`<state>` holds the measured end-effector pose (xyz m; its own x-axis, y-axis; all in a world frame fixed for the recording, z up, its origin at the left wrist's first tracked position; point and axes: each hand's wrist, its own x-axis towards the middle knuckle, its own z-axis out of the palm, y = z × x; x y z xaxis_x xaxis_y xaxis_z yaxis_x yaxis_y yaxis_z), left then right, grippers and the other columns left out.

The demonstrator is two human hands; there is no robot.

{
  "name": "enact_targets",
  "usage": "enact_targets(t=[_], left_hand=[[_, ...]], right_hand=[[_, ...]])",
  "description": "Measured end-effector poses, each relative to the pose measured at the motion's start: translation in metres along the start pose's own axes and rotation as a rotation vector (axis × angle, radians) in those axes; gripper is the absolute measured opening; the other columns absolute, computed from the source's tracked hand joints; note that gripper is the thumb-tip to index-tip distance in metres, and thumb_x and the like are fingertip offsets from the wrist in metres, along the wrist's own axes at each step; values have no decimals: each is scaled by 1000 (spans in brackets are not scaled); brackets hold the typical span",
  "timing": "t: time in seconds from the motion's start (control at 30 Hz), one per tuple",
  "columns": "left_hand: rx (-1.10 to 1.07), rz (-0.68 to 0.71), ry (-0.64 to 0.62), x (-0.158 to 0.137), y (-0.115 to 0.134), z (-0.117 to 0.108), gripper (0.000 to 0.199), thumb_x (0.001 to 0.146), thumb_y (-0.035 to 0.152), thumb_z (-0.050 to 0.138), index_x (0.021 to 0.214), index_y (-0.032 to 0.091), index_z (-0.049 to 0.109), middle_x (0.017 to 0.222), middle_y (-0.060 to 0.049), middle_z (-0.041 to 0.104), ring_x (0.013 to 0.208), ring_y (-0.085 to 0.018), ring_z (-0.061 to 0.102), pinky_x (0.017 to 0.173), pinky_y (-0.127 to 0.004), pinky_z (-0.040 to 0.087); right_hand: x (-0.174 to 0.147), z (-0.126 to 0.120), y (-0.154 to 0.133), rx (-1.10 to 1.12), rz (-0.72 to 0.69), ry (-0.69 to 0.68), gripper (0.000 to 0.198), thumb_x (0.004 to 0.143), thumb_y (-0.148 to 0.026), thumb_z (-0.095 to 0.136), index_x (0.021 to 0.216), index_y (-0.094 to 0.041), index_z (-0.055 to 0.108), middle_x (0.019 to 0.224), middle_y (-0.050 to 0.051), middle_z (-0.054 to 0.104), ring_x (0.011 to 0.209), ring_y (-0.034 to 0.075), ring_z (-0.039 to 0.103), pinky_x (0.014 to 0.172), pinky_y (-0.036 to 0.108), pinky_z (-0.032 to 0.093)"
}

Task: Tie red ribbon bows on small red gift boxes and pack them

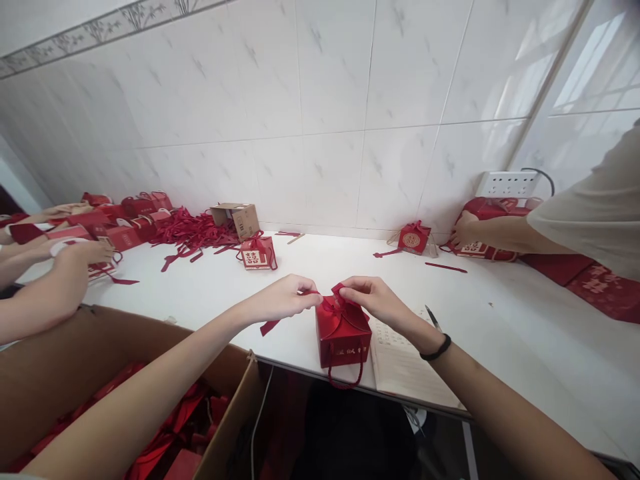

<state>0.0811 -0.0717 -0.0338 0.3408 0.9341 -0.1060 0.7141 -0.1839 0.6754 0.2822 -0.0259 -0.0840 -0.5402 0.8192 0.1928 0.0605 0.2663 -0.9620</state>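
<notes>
Red box at the near edge of the white table, beside a sheet of paper. Left hand and right hand each pinching an end of the red ribbon over the box top, both grips clenched on it. Likely mid-tying of the bow; next, probably an even pull outward to tighten without tipping the box.

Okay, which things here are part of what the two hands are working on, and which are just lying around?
In hand:
- left hand and right hand, each pinching the red satin ribbon
- small red card gift box under them

Lying about:
- finished red box with white symbol
- small brown cardboard carton
- open paper notebook
- heap of loose red ribbons
</notes>
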Motion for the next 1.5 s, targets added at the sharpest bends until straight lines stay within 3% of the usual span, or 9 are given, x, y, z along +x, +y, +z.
enact_targets(t=[0.23,0.43,0.57,0.67,0.83,1.03,1.17,1.27,1.5], left_hand=[[208,57,81,-6,0,-1,23,73,40,52,72,17,54,59,1,49,50,-12,44,43,-23,28],[348,192,138,-9,9,-2,24,73,20,48,97,21,53,67,2,54,58,-13,49,52,-23,32],[468,249,111,-7,15,-3,11,76,22,49,84,20,56,79,-1,59,70,-16,53,59,-24,34],[528,258,104,-7,16,-2,15,78,32,52,83,19,57,86,-3,59,75,-17,53,62,-25,36],[629,310,101,-8,11,-3,17,81,19,46,92,19,59,89,-4,55,72,-15,53,62,-26,36],[677,334,91,-7,13,-4,19,86,26,45,79,18,60,84,-3,50,62,-12,46,57,-26,34],[669,424,123,0,19,-2,20,86,29,45,81,18,61,99,-5,52,67,-12,49,59,-26,35],[624,443,100,11,24,0,19,85,26,45,82,18,62,89,-4,55,73,-14,51,62,-25,36],[404,371,113,42,15,-2,14,84,27,48,84,19,60,83,-1,62,78,-16,55,67,-26,38]], right_hand=[[0,5,14,49,-21,13,30,71,-44,64,85,-18,70,89,5,68,82,21,61,73,32,47],[-1,9,16,-23,-103,-10,24,76,-36,57,88,-19,68,99,5,65,92,21,59,85,35,45],[-2,11,22,-17,-118,17,15,75,-29,56,84,-18,59,88,4,66,82,19,61,76,33,47],[-2,11,25,13,-53,95,21,73,-27,60,90,-19,52,83,3,67,77,18,62,70,31,48],[-2,12,22,0,-58,103,16,73,-27,61,85,-17,61,84,4,68,79,18,63,72,30,49],[-1,14,20,-4,-71,92,13,73,-29,60,77,-17,62,80,2,67,74,17,62,67,28,47],[-1,16,19,-80,-81,80,16,75,-31,57,77,-17,63,76,2,65,71,17,60,64,27,46],[-2,17,19,-121,-87,81,14,75,-31,57,77,-17,60,76,1,65,71,17,60,63,27,45],[-4,17,23,54,-45,61,29,70,-30,63,91,-21,44,77,0,66,68,17,60,59,27,45]])
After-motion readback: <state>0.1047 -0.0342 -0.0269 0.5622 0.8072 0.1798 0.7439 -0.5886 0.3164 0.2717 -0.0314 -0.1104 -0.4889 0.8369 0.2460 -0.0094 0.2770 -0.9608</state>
